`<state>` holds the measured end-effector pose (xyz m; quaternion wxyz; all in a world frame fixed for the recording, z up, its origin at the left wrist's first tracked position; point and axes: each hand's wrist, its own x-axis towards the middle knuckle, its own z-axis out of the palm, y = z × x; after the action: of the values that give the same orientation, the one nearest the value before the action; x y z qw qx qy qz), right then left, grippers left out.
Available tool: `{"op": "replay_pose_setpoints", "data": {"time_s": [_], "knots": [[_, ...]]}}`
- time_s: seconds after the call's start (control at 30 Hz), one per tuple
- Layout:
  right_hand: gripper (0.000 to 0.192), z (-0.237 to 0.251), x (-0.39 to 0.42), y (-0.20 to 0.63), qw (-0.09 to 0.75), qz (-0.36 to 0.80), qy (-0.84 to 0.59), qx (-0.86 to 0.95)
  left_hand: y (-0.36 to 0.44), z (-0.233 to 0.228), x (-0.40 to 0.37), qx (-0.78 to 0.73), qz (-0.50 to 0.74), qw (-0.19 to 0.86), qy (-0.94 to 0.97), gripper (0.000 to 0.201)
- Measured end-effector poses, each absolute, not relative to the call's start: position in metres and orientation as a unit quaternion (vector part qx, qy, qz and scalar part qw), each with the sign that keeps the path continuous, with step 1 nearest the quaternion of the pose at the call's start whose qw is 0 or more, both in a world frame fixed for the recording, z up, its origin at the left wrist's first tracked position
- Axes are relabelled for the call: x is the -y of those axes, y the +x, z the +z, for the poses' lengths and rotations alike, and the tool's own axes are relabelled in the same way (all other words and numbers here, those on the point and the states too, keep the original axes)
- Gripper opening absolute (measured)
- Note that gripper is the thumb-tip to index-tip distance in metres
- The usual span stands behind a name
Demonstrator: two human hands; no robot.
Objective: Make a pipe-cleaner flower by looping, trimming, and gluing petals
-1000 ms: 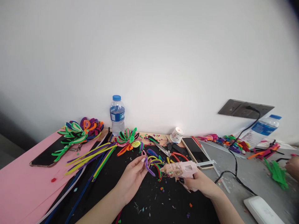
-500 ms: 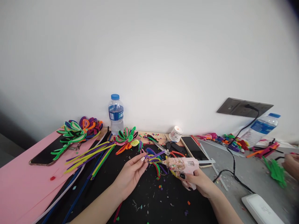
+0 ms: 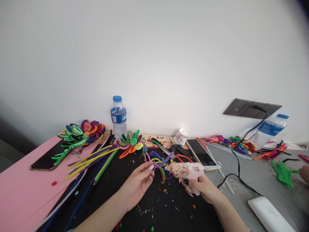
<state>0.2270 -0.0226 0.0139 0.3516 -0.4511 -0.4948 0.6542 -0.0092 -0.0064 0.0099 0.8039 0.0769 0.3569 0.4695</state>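
Observation:
My left hand [image 3: 141, 180] pinches a purple pipe cleaner [image 3: 166, 160] between thumb and fingertips. My right hand [image 3: 200, 187] grips a pale pink hot glue gun [image 3: 193, 169] whose nozzle end is crusted with residue and points left at the purple piece. Whether the tip touches it I cannot tell. Just behind and below lie looped pipe cleaners [image 3: 162, 174] in green, red, yellow and purple, partly hidden by the glue gun. Left of them sits a multicoloured pipe-cleaner flower [image 3: 131, 141], with a fan of yellow, purple and green pipe cleaners [image 3: 96, 159] beside it.
At the back stand a water bottle [image 3: 118, 117] and a paper cup [image 3: 181, 137]. Pliers [image 3: 182, 158] and a phone [image 3: 201, 153] lie right of centre. A black cable [image 3: 238, 167] crosses toward a white box [image 3: 267, 214]. Another person's hand [image 3: 304, 173] is at far right.
The glue gun has shifted slightly left and the purple pipe cleaner is tilted higher in my left fingers. At far right, the other person's hand has moved lower and outward.

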Motion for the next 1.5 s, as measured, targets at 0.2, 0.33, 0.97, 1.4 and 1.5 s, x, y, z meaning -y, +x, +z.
{"op": "replay_pose_setpoints", "data": {"time_s": [0.2, 0.33, 0.97, 1.4, 1.5], "knots": [[0.030, 0.009, 0.024, 0.225, 0.328, 0.647, -0.462, 0.511, -0.006, 0.013, 0.011, -0.361, 0.462, 0.808, 0.058, 0.017], [0.029, 0.011, 0.025, 0.223, 0.325, 0.637, -0.470, 0.517, -0.005, 0.010, 0.012, -0.356, 0.449, 0.818, 0.056, 0.017], [0.019, 0.014, 0.026, 0.218, 0.312, 0.613, -0.489, 0.537, -0.003, 0.016, 0.017, -0.350, 0.428, 0.832, 0.040, 0.017], [0.018, 0.012, 0.027, 0.217, 0.309, 0.603, -0.502, 0.537, -0.003, 0.011, 0.015, -0.347, 0.422, 0.836, 0.039, 0.016], [0.021, 0.014, 0.027, 0.217, 0.307, 0.603, -0.502, 0.538, -0.004, 0.010, 0.016, -0.343, 0.423, 0.838, 0.044, 0.016]]}}
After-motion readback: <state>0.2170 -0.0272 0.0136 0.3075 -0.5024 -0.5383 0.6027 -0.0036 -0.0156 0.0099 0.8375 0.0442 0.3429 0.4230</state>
